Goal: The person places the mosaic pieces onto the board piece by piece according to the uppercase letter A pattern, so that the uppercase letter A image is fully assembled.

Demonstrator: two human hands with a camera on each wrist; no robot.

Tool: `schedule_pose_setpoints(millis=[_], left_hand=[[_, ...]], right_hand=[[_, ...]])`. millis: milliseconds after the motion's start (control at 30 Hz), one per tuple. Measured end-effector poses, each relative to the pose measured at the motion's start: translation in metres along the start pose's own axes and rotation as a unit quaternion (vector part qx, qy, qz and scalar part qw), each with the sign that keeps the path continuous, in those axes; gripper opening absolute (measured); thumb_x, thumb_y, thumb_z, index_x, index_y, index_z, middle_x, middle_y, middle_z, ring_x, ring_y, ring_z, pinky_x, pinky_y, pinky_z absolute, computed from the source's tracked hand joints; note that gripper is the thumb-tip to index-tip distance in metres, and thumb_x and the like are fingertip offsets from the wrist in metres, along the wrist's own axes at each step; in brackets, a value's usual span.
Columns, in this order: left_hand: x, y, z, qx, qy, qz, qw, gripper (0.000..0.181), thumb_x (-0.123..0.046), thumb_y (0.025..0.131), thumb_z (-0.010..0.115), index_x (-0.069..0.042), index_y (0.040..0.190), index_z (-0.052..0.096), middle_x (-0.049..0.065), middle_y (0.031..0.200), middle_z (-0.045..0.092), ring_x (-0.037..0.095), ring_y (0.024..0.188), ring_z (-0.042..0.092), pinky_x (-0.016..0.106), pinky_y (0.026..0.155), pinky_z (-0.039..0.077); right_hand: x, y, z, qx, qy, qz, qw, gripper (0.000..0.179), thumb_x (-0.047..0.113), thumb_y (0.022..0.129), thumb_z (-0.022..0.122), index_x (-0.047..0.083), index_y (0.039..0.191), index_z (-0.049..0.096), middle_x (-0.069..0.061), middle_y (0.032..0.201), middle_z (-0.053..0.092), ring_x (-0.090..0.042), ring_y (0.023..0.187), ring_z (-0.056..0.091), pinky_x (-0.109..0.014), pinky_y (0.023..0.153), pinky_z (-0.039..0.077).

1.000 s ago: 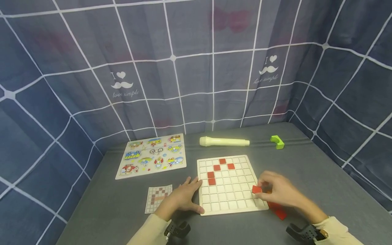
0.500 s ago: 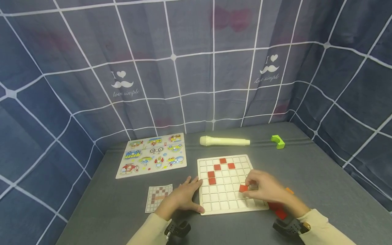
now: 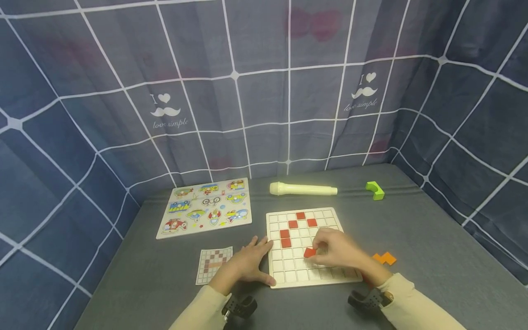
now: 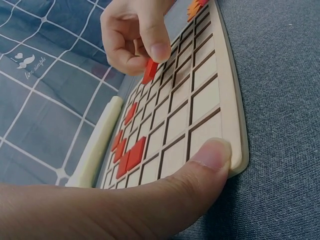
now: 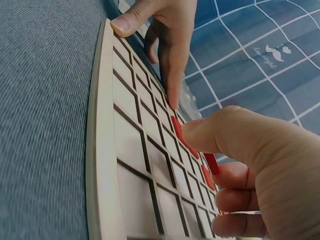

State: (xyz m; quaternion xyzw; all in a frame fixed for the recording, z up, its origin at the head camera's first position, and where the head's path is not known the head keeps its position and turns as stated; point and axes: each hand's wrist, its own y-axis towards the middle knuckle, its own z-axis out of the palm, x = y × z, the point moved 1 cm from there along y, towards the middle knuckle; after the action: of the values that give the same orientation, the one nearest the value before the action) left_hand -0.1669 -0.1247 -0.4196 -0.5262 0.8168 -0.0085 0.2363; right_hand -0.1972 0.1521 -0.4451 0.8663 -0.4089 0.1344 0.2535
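Observation:
A wooden grid board (image 3: 297, 277) lies on the table, with several red square tiles (image 3: 286, 243) set in its upper left cells. My right hand (image 3: 336, 247) pinches one loose red tile (image 3: 309, 252) between thumb and fingers, close over the middle of the board; the right wrist view shows that tile (image 5: 212, 163) tilted at the fingertips. My left hand (image 3: 249, 263) rests along the board's left edge with fingers spread. In the left wrist view its thumb presses the corner of the board (image 4: 235, 135).
Left of the board lies a printed pattern card (image 3: 214, 265). A vehicle peg puzzle (image 3: 206, 208) is behind it, a cream toy microphone (image 3: 303, 189) stretches across the back, and a green arch block (image 3: 375, 190) sits back right. Orange pieces (image 3: 385, 258) lie right of the board.
My right hand has carried the red tile leftward from the board's right edge to its middle. The orange pieces have come into view behind it. My left hand has stayed put.

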Motion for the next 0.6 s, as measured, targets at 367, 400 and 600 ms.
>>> schedule_pose_setpoints(millis=[367, 400, 600], left_hand=[[0.001, 0.002, 0.002, 0.003, 0.001, -0.003, 1.0, 0.105, -0.049, 0.068, 0.084, -0.011, 0.153, 0.035, 0.013, 0.163, 0.026, 0.043, 0.151, 0.02, 0.065, 0.114, 0.03], [0.001, 0.003, 0.002, 0.002, 0.001, -0.004, 1.0, 0.105, -0.049, 0.068, 0.084, -0.011, 0.153, 0.035, 0.012, 0.163, 0.026, 0.043, 0.151, 0.02, 0.065, 0.114, 0.03], [0.0, 0.002, 0.0, 0.0, -0.007, -0.009, 0.9999, 0.105, -0.048, 0.068, 0.085, -0.01, 0.153, 0.035, 0.012, 0.163, 0.026, 0.042, 0.151, 0.02, 0.064, 0.115, 0.03]], right_hand=[[0.006, 0.005, 0.011, 0.022, -0.011, 0.004, 0.9997, 0.028, 0.044, 0.069, 0.083, 0.025, 0.075, 0.063, 0.018, 0.075, 0.056, 0.003, 0.069, 0.045, -0.016, 0.062, 0.04], [0.006, 0.006, 0.012, 0.021, -0.012, 0.005, 0.9997, 0.027, 0.043, 0.069, 0.084, 0.026, 0.075, 0.063, 0.018, 0.075, 0.056, 0.003, 0.069, 0.045, -0.016, 0.062, 0.04], [0.014, 0.016, 0.016, 0.018, -0.032, 0.032, 0.9988, 0.024, 0.037, 0.066, 0.083, 0.025, 0.077, 0.065, 0.017, 0.078, 0.056, 0.002, 0.07, 0.047, -0.017, 0.061, 0.041]])
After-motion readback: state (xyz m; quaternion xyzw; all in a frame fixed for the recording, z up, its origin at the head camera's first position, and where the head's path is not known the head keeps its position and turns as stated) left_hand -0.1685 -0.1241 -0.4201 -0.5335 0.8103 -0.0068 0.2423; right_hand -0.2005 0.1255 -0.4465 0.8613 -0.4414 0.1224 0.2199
